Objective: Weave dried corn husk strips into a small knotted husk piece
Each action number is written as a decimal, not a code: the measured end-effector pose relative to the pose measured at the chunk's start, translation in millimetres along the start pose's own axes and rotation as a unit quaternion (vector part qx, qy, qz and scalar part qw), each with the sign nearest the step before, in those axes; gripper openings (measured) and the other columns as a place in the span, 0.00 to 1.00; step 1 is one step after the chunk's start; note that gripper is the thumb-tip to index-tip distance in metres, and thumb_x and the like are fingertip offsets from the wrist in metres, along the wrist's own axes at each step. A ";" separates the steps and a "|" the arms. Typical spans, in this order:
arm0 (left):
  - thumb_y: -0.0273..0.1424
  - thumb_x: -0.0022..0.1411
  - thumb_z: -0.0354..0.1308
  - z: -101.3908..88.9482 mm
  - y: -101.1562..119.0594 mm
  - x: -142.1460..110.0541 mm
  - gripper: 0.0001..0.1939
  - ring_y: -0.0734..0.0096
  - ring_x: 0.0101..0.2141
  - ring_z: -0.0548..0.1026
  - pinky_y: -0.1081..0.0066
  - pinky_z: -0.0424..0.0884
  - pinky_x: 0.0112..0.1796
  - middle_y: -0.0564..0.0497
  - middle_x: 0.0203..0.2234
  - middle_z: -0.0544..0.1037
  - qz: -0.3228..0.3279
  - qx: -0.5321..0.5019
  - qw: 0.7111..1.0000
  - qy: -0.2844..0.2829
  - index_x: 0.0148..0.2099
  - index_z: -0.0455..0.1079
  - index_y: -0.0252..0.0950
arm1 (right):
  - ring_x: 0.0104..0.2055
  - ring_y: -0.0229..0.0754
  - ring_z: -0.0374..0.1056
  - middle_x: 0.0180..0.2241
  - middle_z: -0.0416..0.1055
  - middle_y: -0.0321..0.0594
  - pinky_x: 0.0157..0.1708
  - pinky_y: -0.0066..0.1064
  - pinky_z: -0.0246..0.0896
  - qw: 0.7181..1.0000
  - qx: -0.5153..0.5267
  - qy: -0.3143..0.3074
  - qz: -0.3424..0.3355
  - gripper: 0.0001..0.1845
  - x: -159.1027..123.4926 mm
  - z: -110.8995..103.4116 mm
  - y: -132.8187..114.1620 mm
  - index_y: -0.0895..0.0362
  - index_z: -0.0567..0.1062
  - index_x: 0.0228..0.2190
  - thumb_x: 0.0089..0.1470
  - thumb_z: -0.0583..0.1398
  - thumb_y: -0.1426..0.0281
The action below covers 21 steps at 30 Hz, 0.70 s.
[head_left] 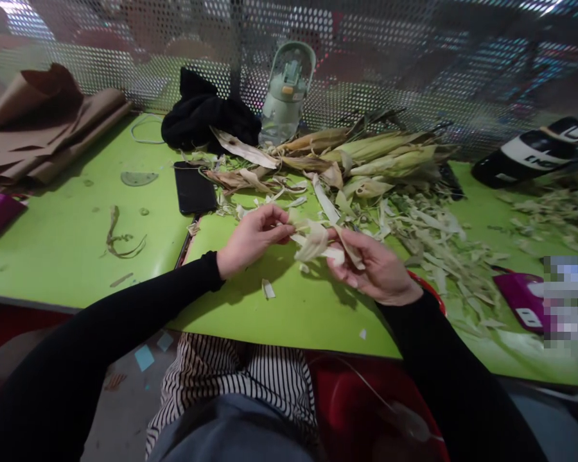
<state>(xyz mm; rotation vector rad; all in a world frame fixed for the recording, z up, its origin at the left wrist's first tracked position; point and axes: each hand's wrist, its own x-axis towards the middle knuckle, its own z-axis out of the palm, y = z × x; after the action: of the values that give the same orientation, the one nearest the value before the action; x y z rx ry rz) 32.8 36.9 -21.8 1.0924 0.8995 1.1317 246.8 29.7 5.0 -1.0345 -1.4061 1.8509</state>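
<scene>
Pale strips of corn husk (313, 244) stretch between my two hands, just above the green table. My left hand (257, 237) pinches the strips' left end between thumb and fingers. On the other side my right hand (373, 266) is curled around more of the husk, with a broader piece lying along its fingers. Behind my hands lies a heap of larger husks (390, 154), green-yellow and brown. Many torn shreds (438, 244) are spread to the right of my right hand. A small husk scrap (268, 289) rests on the table below my hands. Part of something red and round shows behind my right wrist.
A black phone (195, 187), a black cloth bundle (212, 112) and a pale green water bottle (284, 96) stand or lie at the back. Brown paper (48, 128) fills the far left. A black bottle (530, 154) and a purple box (523, 301) are at right. A perforated metal screen (390, 64) borders the table.
</scene>
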 end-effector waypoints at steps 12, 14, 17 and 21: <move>0.17 0.61 0.59 -3.1 2.3 0.2 0.07 0.85 0.26 0.74 0.79 0.73 0.32 0.59 0.26 0.73 0.022 -0.038 0.999 -0.032 0.35 0.65 0.32 | 0.21 0.31 0.66 0.26 0.75 0.37 0.20 0.23 0.59 0.937 -0.216 -0.253 0.108 0.27 -16.7 -3.4 -3.1 0.61 0.79 0.44 0.59 0.61 0.50; 0.17 0.61 0.59 -3.0 2.6 0.5 0.08 0.86 0.23 0.71 0.80 0.70 0.29 0.60 0.23 0.71 -0.009 -0.040 0.999 -0.034 0.34 0.65 0.32 | 0.22 0.31 0.66 0.27 0.75 0.38 0.21 0.23 0.59 0.953 -0.176 -0.235 0.075 0.32 -18.1 -2.6 -2.9 0.61 0.76 0.53 0.61 0.59 0.48; 0.19 0.62 0.59 -3.2 3.4 -0.2 0.07 0.87 0.20 0.68 0.81 0.65 0.25 0.61 0.21 0.70 -0.058 -0.037 0.997 -0.039 0.35 0.65 0.32 | 0.23 0.32 0.66 0.27 0.74 0.39 0.23 0.24 0.60 0.965 -0.154 -0.205 0.050 0.31 -21.4 -2.4 -5.6 0.62 0.77 0.51 0.61 0.59 0.48; 0.21 0.61 0.61 -7.9 9.7 -0.7 0.06 0.85 0.21 0.70 0.79 0.67 0.28 0.60 0.22 0.71 -0.094 -0.013 0.994 -0.048 0.36 0.66 0.32 | 0.24 0.33 0.67 0.26 0.75 0.40 0.22 0.25 0.59 0.963 -0.212 -0.148 0.076 0.26 -26.6 -6.5 -11.8 0.60 0.82 0.40 0.62 0.58 0.50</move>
<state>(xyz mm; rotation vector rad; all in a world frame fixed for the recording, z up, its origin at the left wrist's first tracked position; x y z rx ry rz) 22.8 38.4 -14.3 1.0088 0.8893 0.9255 266.2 14.4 21.5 -1.1242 -2.0173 1.9169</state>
